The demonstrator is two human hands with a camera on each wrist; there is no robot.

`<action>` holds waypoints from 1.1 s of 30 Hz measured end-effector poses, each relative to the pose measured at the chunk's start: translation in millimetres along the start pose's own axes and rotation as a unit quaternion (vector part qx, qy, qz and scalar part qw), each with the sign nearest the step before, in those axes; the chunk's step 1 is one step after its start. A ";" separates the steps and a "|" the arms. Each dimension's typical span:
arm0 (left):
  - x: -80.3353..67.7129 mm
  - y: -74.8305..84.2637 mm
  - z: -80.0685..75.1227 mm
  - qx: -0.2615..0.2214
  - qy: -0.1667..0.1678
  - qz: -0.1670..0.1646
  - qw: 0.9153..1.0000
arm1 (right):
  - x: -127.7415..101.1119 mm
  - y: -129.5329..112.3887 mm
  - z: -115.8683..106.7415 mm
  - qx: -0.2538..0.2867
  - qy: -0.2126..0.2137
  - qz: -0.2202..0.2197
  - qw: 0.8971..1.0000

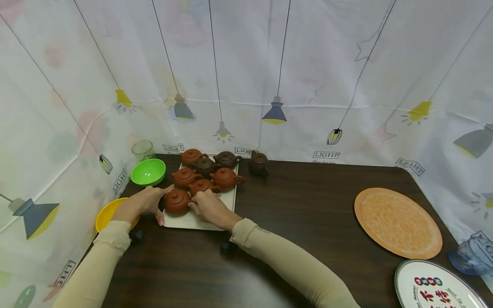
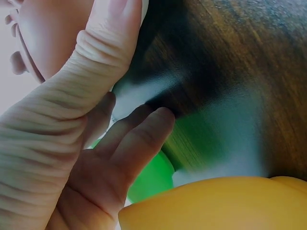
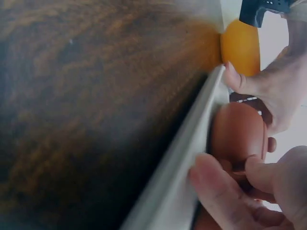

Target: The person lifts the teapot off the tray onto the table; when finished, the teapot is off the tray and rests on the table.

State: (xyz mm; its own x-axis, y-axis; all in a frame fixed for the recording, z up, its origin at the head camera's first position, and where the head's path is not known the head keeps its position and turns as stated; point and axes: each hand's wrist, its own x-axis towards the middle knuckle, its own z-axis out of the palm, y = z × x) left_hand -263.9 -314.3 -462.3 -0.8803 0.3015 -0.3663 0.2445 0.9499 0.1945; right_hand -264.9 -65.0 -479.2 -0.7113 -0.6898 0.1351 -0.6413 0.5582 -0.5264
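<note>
A reddish-brown clay teapot [image 1: 177, 202] sits at the front left of a white tray [image 1: 200, 223]. My right hand [image 1: 212, 208] pinches its handle with thumb and forefinger, seen closely in the right wrist view. Beside the tray's left edge is my left hand [image 1: 148, 201], spread around the teapot's left side, its thumb [image 3: 236, 79] by the front corner. In the left wrist view the other fingers [image 2: 139, 143] are loosely bent with nothing held. Behind stand several more teapots, reddish-brown ones [image 1: 225, 177] and dark brown ones [image 1: 227, 159].
A dark teapot [image 1: 259, 164] stands right of the tray. A green bowl [image 1: 148, 172], a yellow bowl [image 1: 108, 214] and a clear glass [image 1: 143, 149] are at the left. Rightward are a round orange mat [image 1: 398, 222], a printed plate [image 1: 435, 284] and a blue cup [image 1: 473, 256].
</note>
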 end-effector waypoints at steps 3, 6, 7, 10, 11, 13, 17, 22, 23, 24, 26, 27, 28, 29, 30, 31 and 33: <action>-2.4 0.3 3.3 -0.010 -0.001 -0.002 1.000 | -3.7 0.5 0.0 -0.003 0.008 -0.030 1.000; -5.1 0.4 6.6 -0.020 0.001 -0.004 1.000 | -10.4 -0.1 -7.8 0.004 0.009 -0.043 0.999; -5.9 0.5 7.1 -0.018 0.006 -0.005 1.000 | -12.9 0.0 -12.7 0.002 0.011 -0.045 0.999; -6.0 1.7 6.9 -0.022 0.004 -0.015 1.000 | -22.9 3.3 -36.1 0.007 0.022 -0.038 0.999; -5.8 2.1 6.4 -0.023 0.003 -0.016 1.000 | -26.3 6.5 -45.5 0.003 0.031 -0.037 0.999; -5.0 2.3 5.4 -0.022 -0.003 -0.016 1.000 | -34.6 15.3 -66.4 -0.007 0.055 -0.034 0.998; -4.8 1.5 4.2 -0.017 -0.012 -0.010 1.000 | -52.0 43.3 -110.1 -0.038 0.125 -0.030 0.991; -4.1 1.8 1.6 0.001 -0.015 -0.003 1.000 | -76.5 89.3 -159.2 -0.058 0.175 0.022 0.983; -3.7 2.0 1.0 0.005 -0.015 -0.003 1.000 | -81.6 99.1 -167.0 -0.059 0.178 0.040 0.981; -3.5 2.2 0.3 0.008 -0.015 -0.002 1.000 | -86.8 109.2 -173.6 -0.060 0.180 0.056 0.980; -2.6 2.9 -0.6 0.010 -0.017 -0.003 1.000 | -96.7 129.9 -183.0 -0.062 0.186 0.089 0.977; -2.2 3.2 -1.0 0.009 -0.017 -0.003 1.000 | -101.2 140.0 -185.7 -0.062 0.187 0.105 0.975; -2.2 3.5 -1.4 0.008 -0.017 -0.002 1.000 | -105.3 150.2 -186.9 -0.064 0.189 0.122 0.972; -2.0 3.7 -1.5 0.007 -0.018 -0.001 1.000 | -109.1 160.1 -186.6 -0.063 0.192 0.136 0.970; -1.5 3.9 -1.5 0.007 -0.018 0.000 1.000 | -112.3 170.0 -184.8 -0.062 0.193 0.149 0.968; -1.2 4.0 -1.5 0.009 -0.018 0.001 1.000 | -115.0 179.4 -181.7 -0.059 0.195 0.160 0.966; -1.6 2.9 -1.7 0.014 -0.021 0.002 1.000 | -118.1 196.4 -172.5 -0.051 0.193 0.177 0.964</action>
State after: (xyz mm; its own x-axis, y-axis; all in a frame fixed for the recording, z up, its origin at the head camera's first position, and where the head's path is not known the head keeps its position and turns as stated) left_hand -262.5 -312.2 -459.6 -0.8613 0.3084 -0.4038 0.2599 0.9503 0.1714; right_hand -356.4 205.7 -453.8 -0.9318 -0.2366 0.2752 -0.3505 0.7831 -0.5137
